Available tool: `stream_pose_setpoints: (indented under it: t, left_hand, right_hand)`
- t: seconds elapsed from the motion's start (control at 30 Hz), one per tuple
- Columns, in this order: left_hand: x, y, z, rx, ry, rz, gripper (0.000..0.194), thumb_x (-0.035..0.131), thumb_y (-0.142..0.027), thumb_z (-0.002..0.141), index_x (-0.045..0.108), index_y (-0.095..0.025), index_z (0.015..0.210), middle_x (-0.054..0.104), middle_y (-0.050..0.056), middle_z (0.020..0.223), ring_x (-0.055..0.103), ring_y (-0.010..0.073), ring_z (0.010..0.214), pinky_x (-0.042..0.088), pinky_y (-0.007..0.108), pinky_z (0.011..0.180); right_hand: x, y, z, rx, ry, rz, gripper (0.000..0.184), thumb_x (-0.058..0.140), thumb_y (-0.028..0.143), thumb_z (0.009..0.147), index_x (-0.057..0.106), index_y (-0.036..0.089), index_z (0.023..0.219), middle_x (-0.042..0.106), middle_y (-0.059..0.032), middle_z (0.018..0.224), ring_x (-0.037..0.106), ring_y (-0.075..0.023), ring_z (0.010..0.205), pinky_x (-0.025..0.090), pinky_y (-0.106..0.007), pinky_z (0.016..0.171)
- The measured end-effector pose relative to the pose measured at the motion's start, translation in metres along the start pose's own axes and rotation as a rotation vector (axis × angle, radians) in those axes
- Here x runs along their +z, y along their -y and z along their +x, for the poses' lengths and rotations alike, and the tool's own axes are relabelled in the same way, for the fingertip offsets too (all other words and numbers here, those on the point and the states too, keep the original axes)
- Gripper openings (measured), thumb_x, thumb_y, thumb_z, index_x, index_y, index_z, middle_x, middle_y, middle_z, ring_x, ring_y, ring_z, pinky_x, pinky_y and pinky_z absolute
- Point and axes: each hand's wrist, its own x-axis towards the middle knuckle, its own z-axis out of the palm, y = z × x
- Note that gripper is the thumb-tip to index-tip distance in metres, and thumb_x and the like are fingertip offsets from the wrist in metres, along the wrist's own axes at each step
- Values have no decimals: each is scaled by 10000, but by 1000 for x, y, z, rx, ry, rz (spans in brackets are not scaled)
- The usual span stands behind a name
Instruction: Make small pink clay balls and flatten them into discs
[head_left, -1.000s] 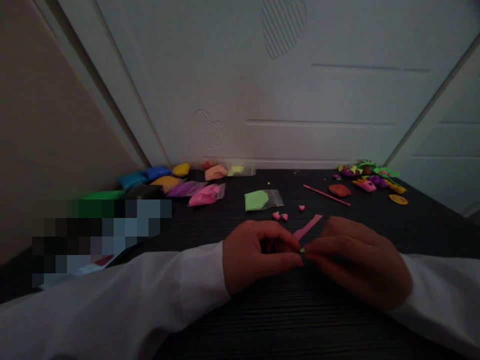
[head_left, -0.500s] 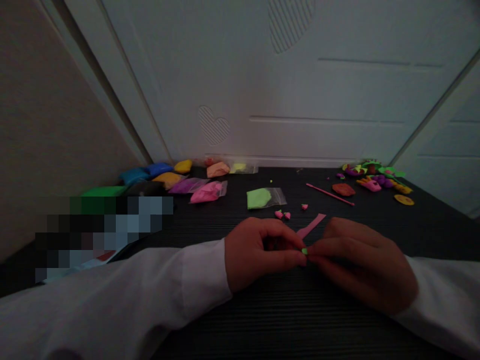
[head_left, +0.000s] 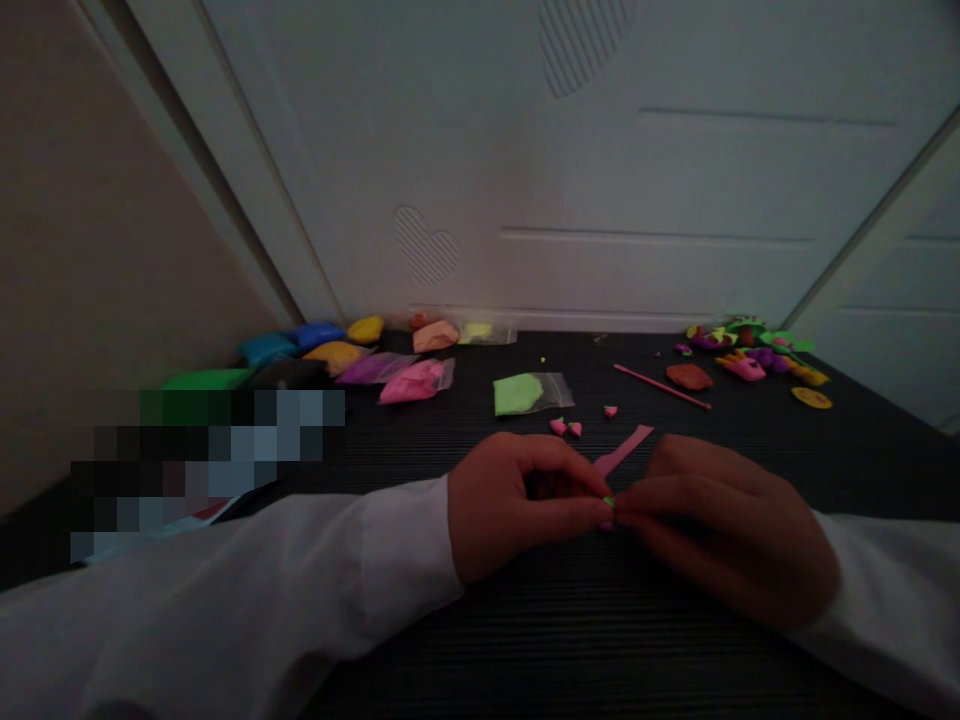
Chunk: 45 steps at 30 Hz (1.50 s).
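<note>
Thumb and forefinger of my left hand (head_left: 521, 505) pinch a tiny green-and-pink clay piece (head_left: 609, 502), its green part facing up. Against its right side press the closed fingertips of my right hand (head_left: 731, 530); most of the piece is hidden between the fingers. Just beyond the hands lies a flat pink modelling tool (head_left: 626, 451), its near end covered by my left hand. Farther back sit small pink clay pieces with green tops: a pair (head_left: 559, 427) side by side, and a single one (head_left: 610, 411) to their right.
An open bag of light green clay (head_left: 517, 394) lies mid-table. Coloured clay packets (head_left: 416, 381) line the left and back. A thin pink stick (head_left: 661, 386), a reddish-brown clay lump (head_left: 689, 376) and finished clay figures (head_left: 765, 362) are at right. A white panel (head_left: 480, 150) rises behind.
Both hands stay almost in place. A bit of pink now shows below the green top of the piece at my left fingertips. The view has tilted slightly.
</note>
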Motion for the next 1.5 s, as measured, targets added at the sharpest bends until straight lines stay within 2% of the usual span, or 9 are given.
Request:
stream_pose_setpoints:
  t: [0.47, 0.67, 0.83, 1.1, 1.33, 1.5]
  left_hand:
    - [1, -3, -1, -49, -14, -39, 162, 617, -238, 670, 615, -146, 803, 511, -30, 640, 440, 71, 563, 339, 191, 519]
    - [-1, -1, 0, 9, -10, -10, 115, 598, -239, 688, 627, -142, 743, 543, -14, 658, 477, 88, 606, 351, 199, 542]
    - [1, -4, -1, -33, -28, -59, 174, 615, -198, 676, 590, -147, 840, 512, -38, 629, 453, 65, 555, 351, 183, 509]
    - [2, -7, -6, 253, -124, 207, 98, 604, -165, 686, 607, -115, 771, 554, 8, 726, 496, 98, 666, 393, 218, 611]
    - [1, -8, -6, 269, -135, 261, 50, 585, -138, 703, 605, -120, 745, 564, 0, 713, 505, 89, 661, 388, 209, 610]
    - [1, -8, -6, 267, -143, 249, 129, 610, -162, 685, 600, -127, 810, 555, -4, 726, 504, 89, 668, 395, 198, 602]
  right_hand:
    - [-1, 0, -2, 20, 29, 37, 185, 539, 114, 730, 527, 180, 903, 570, 1, 747, 496, -91, 683, 375, -229, 613]
    - [2, 0, -2, 27, 1, 47, 176, 529, 111, 739, 524, 183, 899, 555, 8, 727, 484, -89, 695, 363, -220, 619]
    - [2, 0, -2, 43, 17, 43, 180, 535, 122, 739, 523, 189, 906, 549, 9, 728, 485, -85, 698, 365, -212, 604]
    - [-1, -1, -1, 38, 36, 79, 188, 527, 115, 739, 517, 190, 911, 558, 2, 755, 494, -89, 717, 373, -216, 607]
    - [-2, 0, 1, 38, 47, 59, 174, 528, 119, 741, 525, 189, 900, 550, 7, 726, 489, -82, 685, 369, -209, 584]
    - [-1, 0, 0, 31, 24, 53, 155, 535, 128, 739, 535, 178, 886, 528, 14, 692, 479, -73, 671, 361, -192, 566]
